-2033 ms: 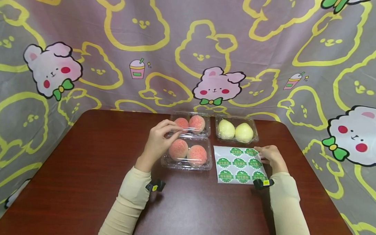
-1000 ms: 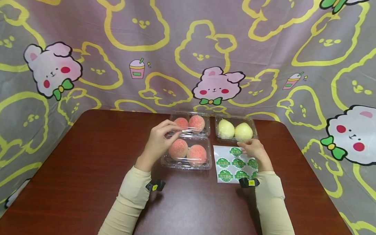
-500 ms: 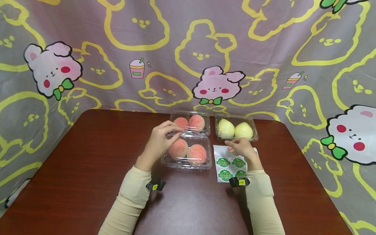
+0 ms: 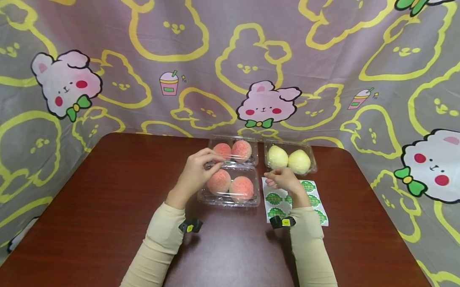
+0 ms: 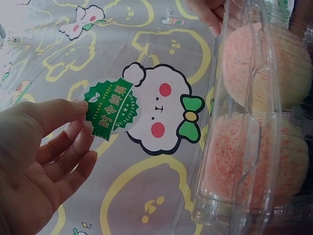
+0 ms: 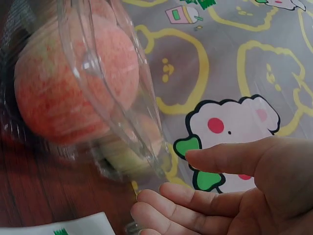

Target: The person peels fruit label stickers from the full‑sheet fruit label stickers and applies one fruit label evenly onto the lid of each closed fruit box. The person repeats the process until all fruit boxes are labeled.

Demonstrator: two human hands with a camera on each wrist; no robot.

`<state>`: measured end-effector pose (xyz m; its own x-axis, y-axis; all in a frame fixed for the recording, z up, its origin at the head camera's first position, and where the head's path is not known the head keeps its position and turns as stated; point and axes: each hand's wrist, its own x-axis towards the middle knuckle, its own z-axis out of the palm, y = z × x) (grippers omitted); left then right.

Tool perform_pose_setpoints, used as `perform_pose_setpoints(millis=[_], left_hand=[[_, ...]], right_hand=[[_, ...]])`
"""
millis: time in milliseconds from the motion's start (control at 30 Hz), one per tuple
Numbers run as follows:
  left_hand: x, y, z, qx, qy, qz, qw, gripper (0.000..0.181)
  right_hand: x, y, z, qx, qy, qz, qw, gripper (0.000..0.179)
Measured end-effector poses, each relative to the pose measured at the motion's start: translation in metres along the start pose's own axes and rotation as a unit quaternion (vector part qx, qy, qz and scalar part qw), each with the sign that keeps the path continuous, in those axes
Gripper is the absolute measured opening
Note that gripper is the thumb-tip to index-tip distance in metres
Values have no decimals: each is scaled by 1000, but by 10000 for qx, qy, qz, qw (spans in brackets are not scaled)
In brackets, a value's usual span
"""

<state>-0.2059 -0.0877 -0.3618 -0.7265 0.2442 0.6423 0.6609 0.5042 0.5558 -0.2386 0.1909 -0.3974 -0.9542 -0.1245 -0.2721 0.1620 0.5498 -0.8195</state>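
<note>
My left hand (image 4: 195, 169) pinches a green, scalloped round sticker (image 5: 110, 110) between thumb and index finger, above the front clear plastic box (image 4: 213, 200) of peaches (image 4: 241, 188). In the left wrist view the sticker's printed face shows and the other fingers are loosely curved. My right hand (image 4: 287, 183) hovers over the white sheet of green stickers (image 4: 275, 198), hiding part of it. The right wrist view shows its thumb (image 6: 215, 157) apart from the fingers, with nothing between them.
A second clear box (image 4: 254, 146) with two peaches stands directly behind the first. Right of it is a clear box (image 4: 313, 165) with two yellow pears (image 4: 299, 161). All rest on a dark red-brown table (image 4: 110, 207). A patterned curtain (image 4: 204, 16) rises behind the table.
My right hand has moved left from the sheet's right edge across it toward the front peach box. The left hand has stayed almost still with the sticker.
</note>
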Motion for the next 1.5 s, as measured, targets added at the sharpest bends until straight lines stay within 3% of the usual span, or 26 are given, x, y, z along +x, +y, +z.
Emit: perform_pose_setpoints(millis=[167, 400, 733, 1000, 1200, 1500], left_hand=[[0, 0, 1, -51, -91, -49, 9999, 10], [-1, -2, 5, -78, -210, -129, 9997, 10], [-2, -8, 15, -417, -616, -641, 9952, 11], [-1, -19, 18, -654, -1262, -1181, 9828, 12], [1, -20, 18, -669, -1594, -1559, 9725, 13], [4, -22, 22, -553, -1684, -1710, 9692, 12]], right_hand=[[1, -2, 6, 65, -39, -95, 9999, 35], [2, 1, 11, 210, -437, -265, 9985, 34], [3, 7, 12, 375, -587, -208, 9974, 32], [5, 5, 17, 269, -536, -174, 9980, 27], [4, 5, 20, 300, -452, -124, 9984, 25], [4, 3, 20, 324, -382, -77, 9987, 24]])
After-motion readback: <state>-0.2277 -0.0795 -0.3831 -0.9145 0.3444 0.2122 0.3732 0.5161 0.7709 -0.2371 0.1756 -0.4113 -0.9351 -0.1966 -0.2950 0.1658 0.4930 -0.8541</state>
